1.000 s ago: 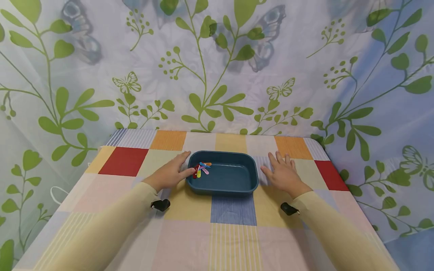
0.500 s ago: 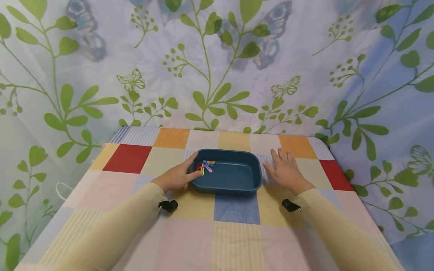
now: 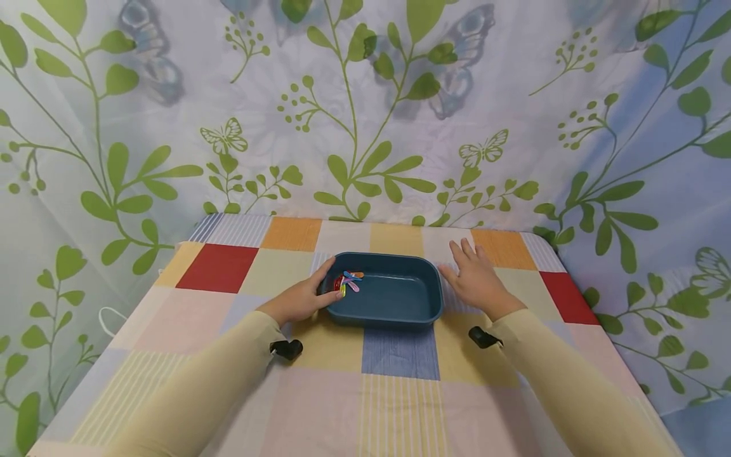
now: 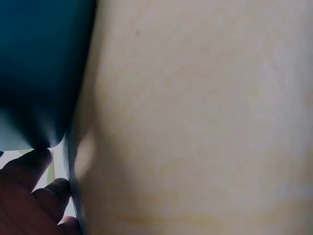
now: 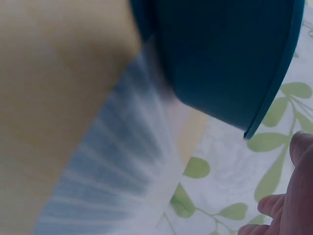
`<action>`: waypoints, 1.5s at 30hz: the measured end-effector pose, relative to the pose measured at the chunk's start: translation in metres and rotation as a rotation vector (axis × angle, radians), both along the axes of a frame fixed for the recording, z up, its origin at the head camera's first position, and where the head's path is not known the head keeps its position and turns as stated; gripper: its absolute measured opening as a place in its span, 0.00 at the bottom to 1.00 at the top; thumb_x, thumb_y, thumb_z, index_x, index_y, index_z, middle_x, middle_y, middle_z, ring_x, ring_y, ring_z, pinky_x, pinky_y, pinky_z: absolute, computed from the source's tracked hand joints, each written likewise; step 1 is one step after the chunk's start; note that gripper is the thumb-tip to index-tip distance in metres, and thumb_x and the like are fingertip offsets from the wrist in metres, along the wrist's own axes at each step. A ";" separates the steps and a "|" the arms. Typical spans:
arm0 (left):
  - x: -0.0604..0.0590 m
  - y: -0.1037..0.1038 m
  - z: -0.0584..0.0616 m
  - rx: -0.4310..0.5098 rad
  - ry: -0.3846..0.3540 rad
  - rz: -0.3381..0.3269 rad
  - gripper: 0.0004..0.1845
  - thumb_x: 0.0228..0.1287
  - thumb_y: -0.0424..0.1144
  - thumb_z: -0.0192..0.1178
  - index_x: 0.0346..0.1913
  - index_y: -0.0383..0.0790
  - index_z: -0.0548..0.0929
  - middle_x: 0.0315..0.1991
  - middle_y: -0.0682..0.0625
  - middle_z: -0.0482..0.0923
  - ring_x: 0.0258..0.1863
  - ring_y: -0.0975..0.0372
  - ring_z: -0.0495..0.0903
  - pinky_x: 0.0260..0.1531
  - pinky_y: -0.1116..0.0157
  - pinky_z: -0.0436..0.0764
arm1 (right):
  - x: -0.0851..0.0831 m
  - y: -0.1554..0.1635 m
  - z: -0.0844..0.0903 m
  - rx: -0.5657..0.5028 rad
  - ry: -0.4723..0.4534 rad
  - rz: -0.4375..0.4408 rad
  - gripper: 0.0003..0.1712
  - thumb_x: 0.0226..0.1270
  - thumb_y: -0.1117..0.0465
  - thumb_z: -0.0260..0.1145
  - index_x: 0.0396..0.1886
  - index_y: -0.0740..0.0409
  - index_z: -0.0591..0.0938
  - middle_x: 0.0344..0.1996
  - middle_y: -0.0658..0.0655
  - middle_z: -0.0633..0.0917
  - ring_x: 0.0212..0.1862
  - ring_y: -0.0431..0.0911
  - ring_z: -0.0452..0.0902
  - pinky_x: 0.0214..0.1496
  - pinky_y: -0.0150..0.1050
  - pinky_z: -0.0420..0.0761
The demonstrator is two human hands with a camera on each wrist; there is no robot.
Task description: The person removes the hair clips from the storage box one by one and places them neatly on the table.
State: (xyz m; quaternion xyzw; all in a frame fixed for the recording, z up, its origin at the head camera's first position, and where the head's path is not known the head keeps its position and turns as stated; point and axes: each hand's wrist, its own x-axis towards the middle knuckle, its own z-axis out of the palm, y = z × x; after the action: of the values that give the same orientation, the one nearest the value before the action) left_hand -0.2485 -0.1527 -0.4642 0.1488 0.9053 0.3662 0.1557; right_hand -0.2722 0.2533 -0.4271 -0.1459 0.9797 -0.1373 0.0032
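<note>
A dark teal rectangular tray [image 3: 396,299] stands on the patchwork cloth in the head view. Several small colourful snap hair clips [image 3: 351,279] lie bunched at its left end. My left hand [image 3: 299,298] spans that end, thumb at the near rim beside the clips and forefinger at the far left corner. In the left wrist view a fingertip [image 4: 43,155] meets the tray's outer wall. Beside the tray's right end is my right hand [image 3: 475,282], fingers spread and thumb close to the rim. The right wrist view shows it a little apart from the tray wall [image 5: 220,58].
The table is covered by a patchwork cloth [image 3: 320,406] of coloured squares. Behind it hangs a curtain [image 3: 377,114] printed with green leaves and butterflies. A white cable [image 3: 108,320] loops beside the table's left edge. A black wrist strap end [image 3: 287,349] hangs under the left sleeve.
My left hand has shifted slightly right, onto the tray's left end. My right hand has come in closer to the right rim. The whole head view has swung slightly.
</note>
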 end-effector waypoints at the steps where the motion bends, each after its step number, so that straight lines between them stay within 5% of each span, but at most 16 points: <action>1: 0.000 0.000 0.000 0.002 -0.003 0.001 0.50 0.75 0.64 0.59 0.86 0.66 0.39 0.85 0.41 0.51 0.82 0.41 0.59 0.79 0.38 0.58 | -0.001 -0.002 0.001 0.001 0.001 0.005 0.44 0.87 0.43 0.47 0.84 0.72 0.51 0.82 0.78 0.49 0.85 0.69 0.40 0.84 0.64 0.35; 12: 0.000 0.001 -0.005 0.028 -0.015 0.009 0.51 0.73 0.65 0.60 0.86 0.68 0.39 0.86 0.43 0.51 0.82 0.42 0.58 0.78 0.38 0.58 | -0.001 -0.039 0.022 -0.039 -0.043 0.041 0.44 0.86 0.44 0.51 0.86 0.64 0.50 0.84 0.73 0.48 0.84 0.72 0.37 0.84 0.66 0.42; 18: 0.000 0.001 -0.007 0.045 -0.031 0.019 0.52 0.73 0.63 0.62 0.86 0.68 0.38 0.86 0.42 0.51 0.81 0.40 0.60 0.77 0.38 0.60 | 0.001 -0.068 0.032 -0.068 -0.043 0.104 0.38 0.85 0.50 0.56 0.85 0.61 0.58 0.82 0.68 0.61 0.83 0.66 0.53 0.81 0.63 0.59; 25: 0.000 0.005 -0.008 0.114 -0.050 0.049 0.54 0.70 0.58 0.66 0.86 0.69 0.40 0.85 0.43 0.54 0.80 0.42 0.62 0.77 0.38 0.60 | -0.004 -0.100 0.038 -0.095 -0.051 0.178 0.31 0.82 0.55 0.62 0.79 0.56 0.71 0.73 0.60 0.78 0.69 0.57 0.78 0.66 0.55 0.80; 35: 0.000 0.006 -0.011 0.156 -0.063 0.074 0.54 0.69 0.56 0.68 0.86 0.70 0.41 0.81 0.38 0.60 0.76 0.40 0.67 0.75 0.36 0.62 | -0.019 -0.135 0.030 -0.079 -0.096 0.299 0.23 0.80 0.59 0.65 0.71 0.54 0.81 0.59 0.59 0.88 0.62 0.52 0.83 0.66 0.52 0.81; 45: 0.001 0.005 -0.014 0.191 -0.062 0.060 0.53 0.70 0.55 0.67 0.85 0.72 0.40 0.83 0.38 0.58 0.78 0.41 0.65 0.75 0.36 0.62 | -0.030 -0.157 0.021 -0.092 -0.206 0.337 0.24 0.80 0.59 0.65 0.72 0.49 0.80 0.62 0.56 0.87 0.63 0.50 0.84 0.65 0.49 0.82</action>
State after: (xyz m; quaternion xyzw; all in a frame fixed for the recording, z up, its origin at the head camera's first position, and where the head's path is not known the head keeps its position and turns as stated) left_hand -0.2476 -0.1472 -0.4782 0.1242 0.8651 0.4598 0.1574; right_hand -0.3025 0.0967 -0.4060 -0.2929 0.9286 -0.1937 0.1199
